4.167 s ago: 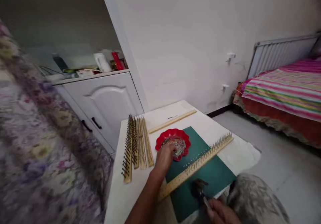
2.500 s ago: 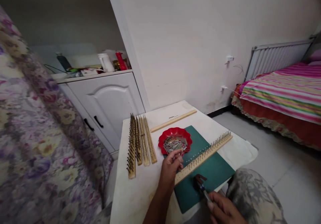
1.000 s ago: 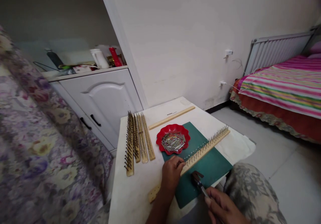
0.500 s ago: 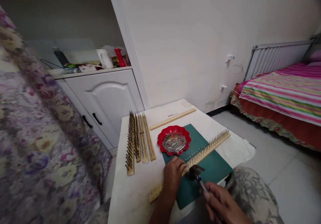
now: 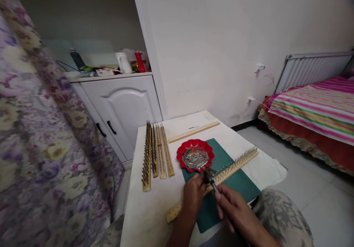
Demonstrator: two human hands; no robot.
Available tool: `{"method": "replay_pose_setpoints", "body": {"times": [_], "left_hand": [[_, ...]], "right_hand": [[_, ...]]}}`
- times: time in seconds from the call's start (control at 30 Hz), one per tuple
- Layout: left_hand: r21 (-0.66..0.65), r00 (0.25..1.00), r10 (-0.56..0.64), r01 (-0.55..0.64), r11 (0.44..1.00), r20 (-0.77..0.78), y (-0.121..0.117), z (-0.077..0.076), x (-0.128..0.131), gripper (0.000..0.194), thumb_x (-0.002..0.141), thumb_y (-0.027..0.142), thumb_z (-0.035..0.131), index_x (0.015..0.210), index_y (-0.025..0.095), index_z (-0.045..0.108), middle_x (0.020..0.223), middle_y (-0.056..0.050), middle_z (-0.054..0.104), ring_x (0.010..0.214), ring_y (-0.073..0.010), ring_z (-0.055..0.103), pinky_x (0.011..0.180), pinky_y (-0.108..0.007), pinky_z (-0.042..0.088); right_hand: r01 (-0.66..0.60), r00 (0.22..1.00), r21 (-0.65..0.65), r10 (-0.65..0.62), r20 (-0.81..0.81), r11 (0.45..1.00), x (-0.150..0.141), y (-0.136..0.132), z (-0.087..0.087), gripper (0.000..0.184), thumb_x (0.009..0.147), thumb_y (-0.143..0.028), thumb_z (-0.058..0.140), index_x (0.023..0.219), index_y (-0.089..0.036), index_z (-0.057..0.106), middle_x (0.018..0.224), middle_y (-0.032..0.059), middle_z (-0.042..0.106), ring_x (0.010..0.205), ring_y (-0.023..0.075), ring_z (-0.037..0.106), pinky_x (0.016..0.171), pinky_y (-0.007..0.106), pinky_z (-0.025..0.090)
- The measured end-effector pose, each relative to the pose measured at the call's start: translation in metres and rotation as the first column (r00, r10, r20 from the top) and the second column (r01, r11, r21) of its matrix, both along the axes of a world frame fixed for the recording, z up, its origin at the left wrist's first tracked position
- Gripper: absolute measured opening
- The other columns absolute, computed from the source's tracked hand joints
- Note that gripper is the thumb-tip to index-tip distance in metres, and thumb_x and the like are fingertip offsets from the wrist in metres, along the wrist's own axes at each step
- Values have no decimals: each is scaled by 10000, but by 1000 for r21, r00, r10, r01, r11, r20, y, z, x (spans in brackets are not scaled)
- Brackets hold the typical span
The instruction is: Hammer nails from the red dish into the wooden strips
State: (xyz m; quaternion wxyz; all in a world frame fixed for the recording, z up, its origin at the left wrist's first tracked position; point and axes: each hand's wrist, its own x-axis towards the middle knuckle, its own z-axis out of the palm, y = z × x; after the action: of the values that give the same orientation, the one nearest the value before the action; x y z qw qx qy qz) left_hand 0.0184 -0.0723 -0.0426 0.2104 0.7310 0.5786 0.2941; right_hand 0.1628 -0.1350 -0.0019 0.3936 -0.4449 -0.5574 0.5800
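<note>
A wooden strip (image 5: 238, 163) with rows of upright nails lies across a green mat (image 5: 209, 211); its near end shows small holes without nails. My left hand (image 5: 194, 193) is closed in a pinch at the strip, beside the last standing nails. What it pinches is hidden behind the hammer head, though a nail was between those fingers earlier. My right hand (image 5: 231, 205) is wrapped around the handle of a claw hammer (image 5: 211, 177), whose head is over the strip at my left fingertips. Just beyond my left hand stands a red scalloped bowl (image 5: 183, 147) holding many loose nails.
Nail-studded strips (image 5: 146, 165) and flatter wooden strips (image 5: 167, 154) lie on the left of the white table (image 5: 155, 206). A bare strip (image 5: 193, 131) and two loose nails lie at the back. A camouflage-clad knee (image 5: 283, 213) is at the right edge.
My left hand took a nail from the bowl and brought it to the strip. My right hand has raised the hammer from the mat and moved its head left over the strip.
</note>
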Motion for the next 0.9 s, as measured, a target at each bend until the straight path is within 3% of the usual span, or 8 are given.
{"method": "replay_pose_setpoints", "body": {"times": [0.13, 0.3, 0.47, 0.67, 0.9], "left_hand": [[-26, 1000, 13, -12, 1000, 6, 0, 0, 0, 144, 772, 205, 517, 698, 173, 636, 720, 7, 570, 698, -125, 534, 621, -210, 336], [-2, 995, -20, 20, 1000, 96, -1, 0, -1, 156, 753, 157, 515, 807, 186, 658, 763, 1, 596, 733, -135, 550, 639, -210, 349], [-31, 993, 19, -16, 999, 114, -1, -2, -1, 121, 745, 220, 560, 680, 170, 650, 709, 9, 561, 670, -118, 523, 611, -210, 344], [-8, 976, 10, -8, 1000, 218, -5, -2, -5, 94, 733, 217, 561, 757, 188, 647, 720, 17, 559, 654, -113, 521, 606, -207, 356], [17, 988, 6, -9, 1000, 154, -5, 0, -4, 154, 759, 174, 496, 647, 169, 602, 670, 17, 529, 646, -107, 518, 592, -201, 327]], "right_hand": [[1, 1000, 8, 0, -3, 1000, 2, -1, 4, 298, 885, -484, 404, 827, -195, 445, 508, -98, 508, 256, 17, 340, 278, 120, 209], [-33, 999, -3, 33, 30, 999, 0, -1, 6, 308, 876, -487, 419, 875, -183, 469, 494, -97, 512, 249, 24, 325, 270, 130, 206], [31, 999, 6, -31, -32, 999, 8, -7, 10, 294, 890, -477, 417, 901, -187, 460, 514, -98, 508, 264, 16, 336, 284, 124, 198], [66, 997, 4, -66, -46, 998, 15, -10, 5, 278, 902, -460, 416, 848, -190, 448, 530, -90, 523, 274, 12, 352, 287, 120, 205], [7, 998, -35, -9, -57, 999, 0, -4, -1, 302, 879, -492, 429, 838, -193, 442, 498, -98, 519, 247, 12, 331, 274, 120, 189]]}}
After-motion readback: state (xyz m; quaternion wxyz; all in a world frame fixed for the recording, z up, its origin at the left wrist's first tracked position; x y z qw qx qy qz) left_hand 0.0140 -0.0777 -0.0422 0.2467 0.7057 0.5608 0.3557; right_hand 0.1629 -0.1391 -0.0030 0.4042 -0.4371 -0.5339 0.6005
